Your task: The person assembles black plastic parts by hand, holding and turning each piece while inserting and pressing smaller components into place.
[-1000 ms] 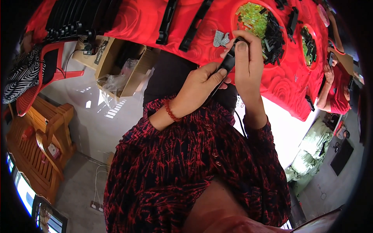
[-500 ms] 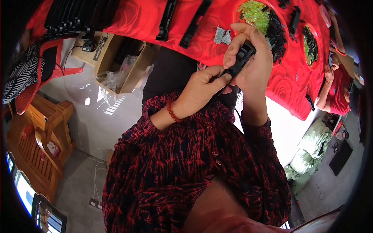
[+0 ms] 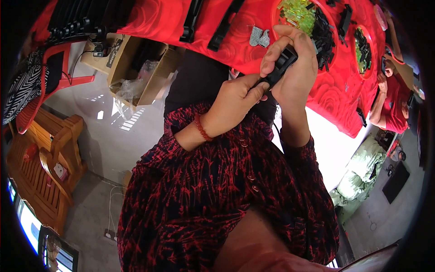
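Both my hands hold one long black plastic part (image 3: 280, 67) above my lap, in front of the red table (image 3: 158, 18). My left hand (image 3: 235, 97) grips its lower end, a red bead bracelet on that wrist. My right hand (image 3: 297, 68) wraps around its upper end, fingers curled over the top. Behind my hands, a red tray (image 3: 337, 59) holds small green pieces (image 3: 297, 13) and several small black pieces (image 3: 324, 36). Two small grey parts (image 3: 259, 37) lie on the table by the tray.
Two long black strips (image 3: 206, 20) lie on the table. Open cardboard boxes (image 3: 136, 68) stand under the table at left. A red chair (image 3: 50, 77) and a wooden bench (image 3: 41, 167) are further left. Another person in red (image 3: 394, 97) sits at far right. Pale green sacks (image 3: 362, 177) lie on the floor.
My two hands have lifted the black part a little and drawn it toward me, away from the tray; my right hand's grip has shifted higher on it.
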Action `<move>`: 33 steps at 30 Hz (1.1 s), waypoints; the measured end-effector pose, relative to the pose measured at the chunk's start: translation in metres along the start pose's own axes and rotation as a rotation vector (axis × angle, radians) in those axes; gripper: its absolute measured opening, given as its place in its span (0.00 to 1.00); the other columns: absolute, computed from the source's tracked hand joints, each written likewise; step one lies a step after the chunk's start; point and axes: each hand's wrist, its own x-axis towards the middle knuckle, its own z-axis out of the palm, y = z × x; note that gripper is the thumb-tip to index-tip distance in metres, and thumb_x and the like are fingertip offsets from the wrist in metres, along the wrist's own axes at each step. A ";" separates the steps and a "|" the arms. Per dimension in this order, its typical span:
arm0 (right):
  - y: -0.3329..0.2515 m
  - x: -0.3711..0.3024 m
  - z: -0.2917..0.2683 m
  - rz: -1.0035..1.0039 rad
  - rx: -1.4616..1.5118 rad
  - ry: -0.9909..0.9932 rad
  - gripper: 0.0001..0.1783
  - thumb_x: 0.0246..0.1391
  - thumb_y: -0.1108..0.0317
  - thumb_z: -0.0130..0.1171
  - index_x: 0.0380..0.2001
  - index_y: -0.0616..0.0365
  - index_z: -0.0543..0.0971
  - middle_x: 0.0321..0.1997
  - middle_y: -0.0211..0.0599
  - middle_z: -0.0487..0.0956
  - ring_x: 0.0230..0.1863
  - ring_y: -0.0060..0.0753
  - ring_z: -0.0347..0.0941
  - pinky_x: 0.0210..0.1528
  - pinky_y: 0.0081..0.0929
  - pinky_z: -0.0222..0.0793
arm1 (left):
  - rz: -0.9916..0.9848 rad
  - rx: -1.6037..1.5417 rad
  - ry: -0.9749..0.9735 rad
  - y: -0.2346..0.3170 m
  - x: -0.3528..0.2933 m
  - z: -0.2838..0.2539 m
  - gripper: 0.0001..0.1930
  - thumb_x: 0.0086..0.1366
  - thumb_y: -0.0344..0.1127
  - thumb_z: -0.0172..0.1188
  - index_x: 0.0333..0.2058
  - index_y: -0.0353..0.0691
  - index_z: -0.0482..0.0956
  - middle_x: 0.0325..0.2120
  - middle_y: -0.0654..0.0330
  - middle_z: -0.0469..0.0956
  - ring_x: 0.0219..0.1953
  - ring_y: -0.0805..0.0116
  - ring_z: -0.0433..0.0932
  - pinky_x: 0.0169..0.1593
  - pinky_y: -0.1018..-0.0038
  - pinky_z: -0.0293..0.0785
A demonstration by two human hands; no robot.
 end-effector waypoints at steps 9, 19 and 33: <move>0.004 -0.006 0.006 -0.054 -0.107 0.055 0.25 0.72 0.54 0.34 0.42 0.67 0.72 0.17 0.38 0.72 0.11 0.26 0.65 0.16 0.24 0.65 | 0.059 0.098 0.032 -0.010 -0.002 0.002 0.12 0.71 0.36 0.57 0.33 0.30 0.77 0.22 0.55 0.75 0.24 0.76 0.71 0.29 0.74 0.70; 0.003 -0.018 0.006 -0.100 -0.197 0.053 0.22 0.73 0.57 0.33 0.43 0.66 0.70 0.18 0.39 0.71 0.13 0.27 0.66 0.19 0.24 0.66 | 0.123 0.161 -0.006 -0.016 -0.004 -0.001 0.09 0.69 0.34 0.57 0.39 0.33 0.78 0.24 0.51 0.79 0.24 0.61 0.80 0.31 0.68 0.74; 0.010 0.020 -0.032 0.213 0.090 0.102 0.25 0.68 0.53 0.41 0.45 0.68 0.74 0.24 0.39 0.76 0.22 0.32 0.75 0.25 0.31 0.77 | -0.271 -0.691 -0.344 -0.007 0.013 -0.024 0.25 0.76 0.45 0.39 0.58 0.30 0.69 0.44 0.50 0.80 0.36 0.65 0.83 0.42 0.73 0.81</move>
